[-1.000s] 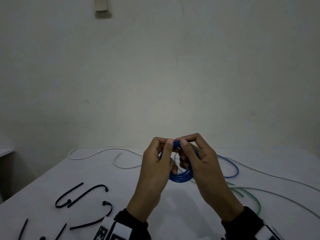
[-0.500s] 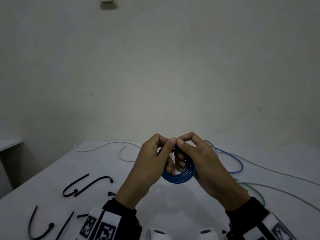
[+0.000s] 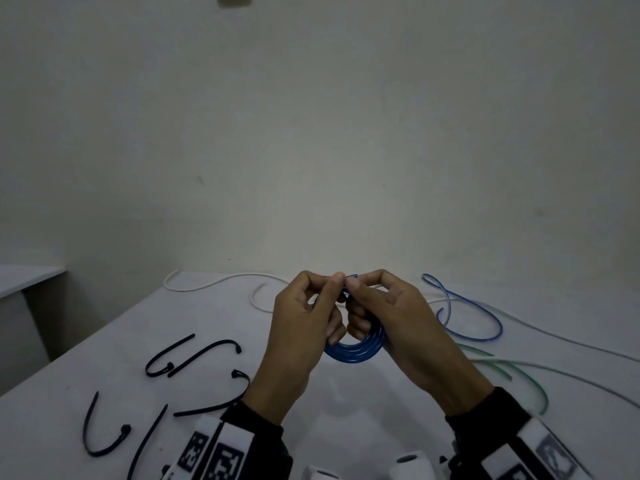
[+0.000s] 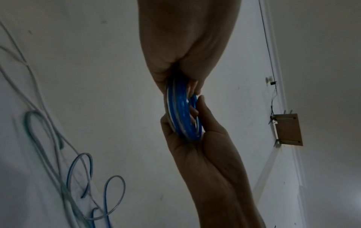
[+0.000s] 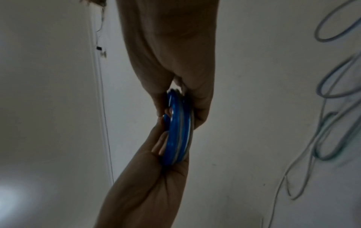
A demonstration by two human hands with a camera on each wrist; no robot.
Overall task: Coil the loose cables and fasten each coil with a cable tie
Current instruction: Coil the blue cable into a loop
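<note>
A small blue cable coil (image 3: 356, 349) is held above the white table (image 3: 346, 410), upright between both hands. My left hand (image 3: 311, 313) grips its left side and my right hand (image 3: 377, 306) grips its right side, thumbs and forefingers meeting at the top. Both wrist views show the blue cable coil (image 4: 182, 111) (image 5: 178, 131) edge-on, pinched between the two hands. The blue cable's loose tail (image 3: 478, 317) trails in loops on the table to the right. Several black cable ties (image 3: 194, 358) lie on the table at the left.
White cables (image 3: 221, 282) run along the table's far side and off to the right (image 3: 554, 341). A green cable (image 3: 519, 375) lies at the right under the white ones. A plain wall stands behind the table. A second surface (image 3: 20, 278) sits at far left.
The loose blue tail has shifted right into new loops as the hands turn the coil. The head view has tilted down a little, showing more ties and sleeves.
</note>
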